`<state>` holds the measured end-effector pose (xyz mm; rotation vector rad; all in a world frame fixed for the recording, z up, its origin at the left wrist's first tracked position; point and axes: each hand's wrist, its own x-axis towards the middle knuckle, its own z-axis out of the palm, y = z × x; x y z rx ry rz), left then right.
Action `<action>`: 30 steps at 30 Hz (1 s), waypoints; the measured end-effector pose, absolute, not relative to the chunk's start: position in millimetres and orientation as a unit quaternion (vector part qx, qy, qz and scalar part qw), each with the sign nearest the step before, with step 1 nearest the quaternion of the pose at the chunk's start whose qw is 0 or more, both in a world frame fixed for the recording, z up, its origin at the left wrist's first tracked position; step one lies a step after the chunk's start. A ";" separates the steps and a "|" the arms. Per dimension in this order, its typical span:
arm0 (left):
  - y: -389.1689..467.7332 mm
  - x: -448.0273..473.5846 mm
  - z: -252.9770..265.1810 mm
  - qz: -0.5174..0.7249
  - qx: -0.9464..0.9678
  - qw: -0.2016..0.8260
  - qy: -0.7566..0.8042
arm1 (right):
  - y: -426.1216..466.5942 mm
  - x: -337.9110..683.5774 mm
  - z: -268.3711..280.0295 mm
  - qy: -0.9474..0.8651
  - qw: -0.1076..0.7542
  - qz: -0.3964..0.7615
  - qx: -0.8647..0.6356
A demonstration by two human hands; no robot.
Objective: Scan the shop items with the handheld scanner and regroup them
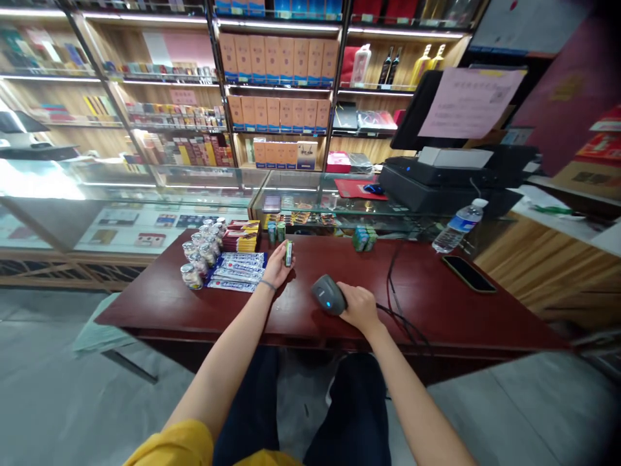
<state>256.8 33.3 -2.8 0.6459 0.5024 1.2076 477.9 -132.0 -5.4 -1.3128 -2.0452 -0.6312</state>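
Bright shelf lights [279, 26], harsh glare left, edges stretched, blurred

I am holding a pack [289, 253] whose markings are looking too blurred to read; lettering on the packets [237, 272], sheet [473, 103] and boxes [279, 58] is also defeating me.

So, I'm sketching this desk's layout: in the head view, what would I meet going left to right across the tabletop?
Lidded jars, red-and-yellow packs, left hand with a small green-and-white item, dark gray scanner, green boxes, water bottle.
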 end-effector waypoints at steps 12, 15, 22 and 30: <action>34.1 255.4 -6.4 0.524 0.294 0.779 0.181 | -133.6 473.7 -3.9 -0.821 0.267 -0.200 -0.463; 36.7 256.6 -7.7 0.529 0.288 0.773 0.197 | -134.1 475.1 -5.0 -0.819 0.275 -0.199 -0.463; 37.6 264.0 -7.8 0.581 0.352 0.692 0.245 | -133.8 476.7 -7.5 -0.805 0.282 -0.206 -0.479; 59.1 248.7 11.2 0.607 0.513 0.482 0.370 | -133.2 478.1 -6.3 -0.790 0.298 -0.220 -0.488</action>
